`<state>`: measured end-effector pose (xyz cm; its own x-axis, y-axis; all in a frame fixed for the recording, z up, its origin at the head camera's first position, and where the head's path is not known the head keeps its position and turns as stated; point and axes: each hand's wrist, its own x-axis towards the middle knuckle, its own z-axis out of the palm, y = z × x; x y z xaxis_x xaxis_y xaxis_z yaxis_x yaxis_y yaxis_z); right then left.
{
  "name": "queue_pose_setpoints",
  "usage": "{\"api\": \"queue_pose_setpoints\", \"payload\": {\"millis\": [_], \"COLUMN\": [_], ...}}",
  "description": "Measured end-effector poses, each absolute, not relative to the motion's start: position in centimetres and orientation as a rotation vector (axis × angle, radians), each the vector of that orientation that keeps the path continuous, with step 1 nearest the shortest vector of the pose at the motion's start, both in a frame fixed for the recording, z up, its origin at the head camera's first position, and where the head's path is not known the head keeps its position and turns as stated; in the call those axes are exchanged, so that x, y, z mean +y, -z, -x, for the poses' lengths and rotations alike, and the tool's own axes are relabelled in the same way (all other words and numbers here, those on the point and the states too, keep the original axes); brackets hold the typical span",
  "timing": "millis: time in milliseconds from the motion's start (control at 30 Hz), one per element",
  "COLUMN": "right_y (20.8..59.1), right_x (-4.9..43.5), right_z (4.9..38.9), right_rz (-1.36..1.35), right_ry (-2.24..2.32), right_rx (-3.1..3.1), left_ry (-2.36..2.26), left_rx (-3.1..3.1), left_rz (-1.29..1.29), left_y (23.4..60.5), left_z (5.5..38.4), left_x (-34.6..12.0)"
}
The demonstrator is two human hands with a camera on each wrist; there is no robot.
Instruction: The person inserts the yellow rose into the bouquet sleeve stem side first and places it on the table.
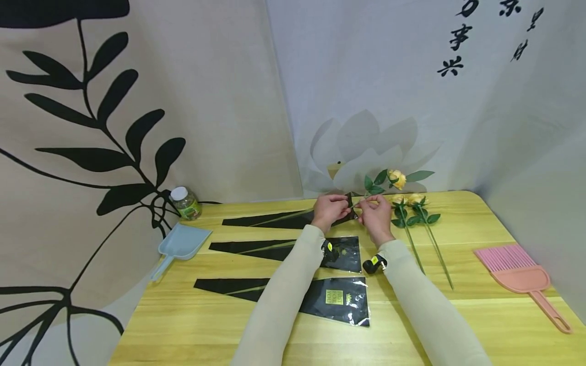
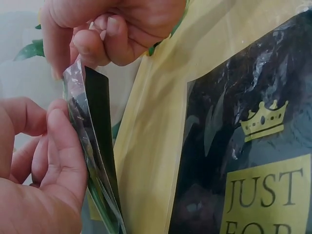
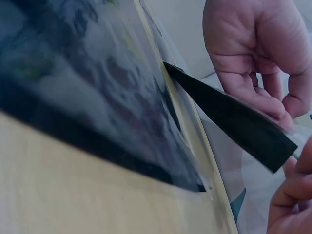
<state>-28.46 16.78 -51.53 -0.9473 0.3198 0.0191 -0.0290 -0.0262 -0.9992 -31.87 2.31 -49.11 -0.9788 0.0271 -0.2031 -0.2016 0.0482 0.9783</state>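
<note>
At the back of the table, my left hand (image 1: 330,211) pinches the mouth end of a narrow black flower sleeve (image 1: 288,219) with a clear front. My right hand (image 1: 375,218) pinches the stem of a yellow rose (image 1: 396,179) beside that mouth. The rose's bloom and green leaves stand out beyond the fingers. In the left wrist view the sleeve (image 2: 100,107) runs down from both hands, with green stem visible along it. The right wrist view shows its black back (image 3: 234,126). My fingers partly hide where stem and sleeve meet.
Two more black sleeves lie nearer, a middle one (image 1: 350,254) and a front one (image 1: 316,300). Two yellow roses (image 1: 430,231) lie to the right. A pink brush (image 1: 522,279) is far right. A blue dustpan (image 1: 185,241) and a white-lidded jar (image 1: 186,204) stand left. Fabric hangs behind the table.
</note>
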Motion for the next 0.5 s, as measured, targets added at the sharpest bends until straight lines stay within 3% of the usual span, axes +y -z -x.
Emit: {"api": "queue_pose_setpoints", "payload": {"millis": [500], "right_y": [51.65], "right_x": [16.58], "right_z": [28.6], "right_rz": [0.293], "right_ry": [-2.085], "right_rx": [-1.969], "left_ry": [-2.069], "left_rx": [2.135], "left_rz": [0.202], "left_y": [48.69], "left_z": [31.65], "left_x": [2.48]}}
